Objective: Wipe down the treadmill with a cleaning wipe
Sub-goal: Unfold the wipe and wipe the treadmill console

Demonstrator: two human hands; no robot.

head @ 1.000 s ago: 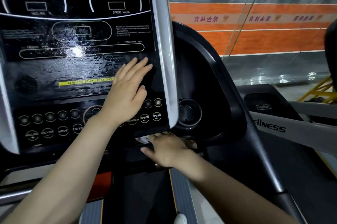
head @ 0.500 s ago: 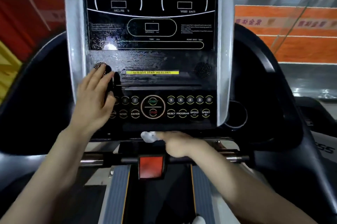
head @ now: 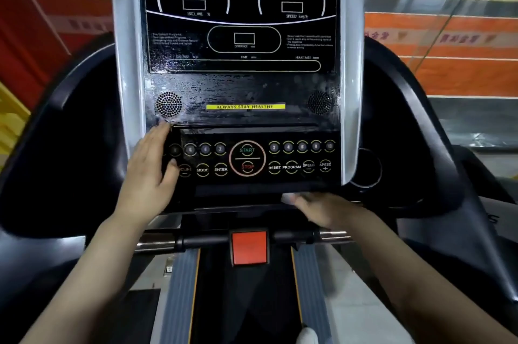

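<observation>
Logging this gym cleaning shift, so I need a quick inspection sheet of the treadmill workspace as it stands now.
Surface: glossy black treadmill console panel, streaked wet across its middle band.
Job's things: white cleaning wipe, partly hidden under the right hand.
Clutter: nothing seen.
Grippers: left hand flat on the button row's left end; right hand on the wipe below the buttons, its grip unclear.
Cables: nothing seen.
Surroundings: red square stop tab on the chrome crossbar; orange wall beyond.
</observation>
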